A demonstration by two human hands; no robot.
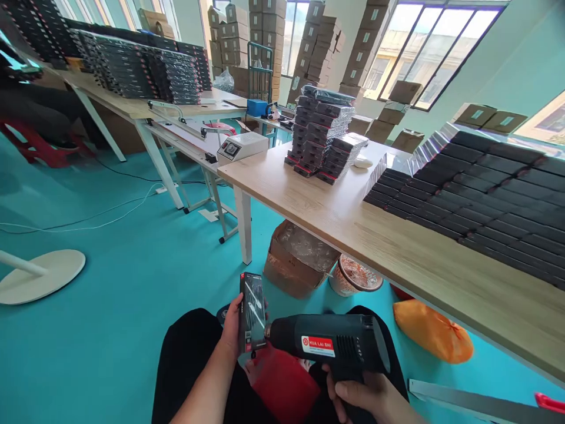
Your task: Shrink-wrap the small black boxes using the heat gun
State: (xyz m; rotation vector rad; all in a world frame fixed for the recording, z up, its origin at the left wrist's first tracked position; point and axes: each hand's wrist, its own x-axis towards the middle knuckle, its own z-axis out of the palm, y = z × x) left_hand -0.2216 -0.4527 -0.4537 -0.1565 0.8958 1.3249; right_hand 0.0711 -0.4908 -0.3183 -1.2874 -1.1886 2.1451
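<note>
My left hand (232, 323) grips a slim black box (253, 312) with red corners and a picture of white cables, held upright above my lap. My right hand (359, 393) is wrapped round the handle of a dark heat gun (329, 338) with a red and white label. The gun lies level, its nozzle pointing left at the lower right edge of the box, very close to it; whether they touch is unclear. The fingers behind the box are mostly hidden.
A wooden table (309, 197) ahead bears a stack of wrapped boxes (320, 129) and rows of black boxes (481, 188). Below stand an open carton (289, 271) and a waste bin (346, 282). An orange bag (432, 331) lies right. A seated person's legs (39, 112) show far left.
</note>
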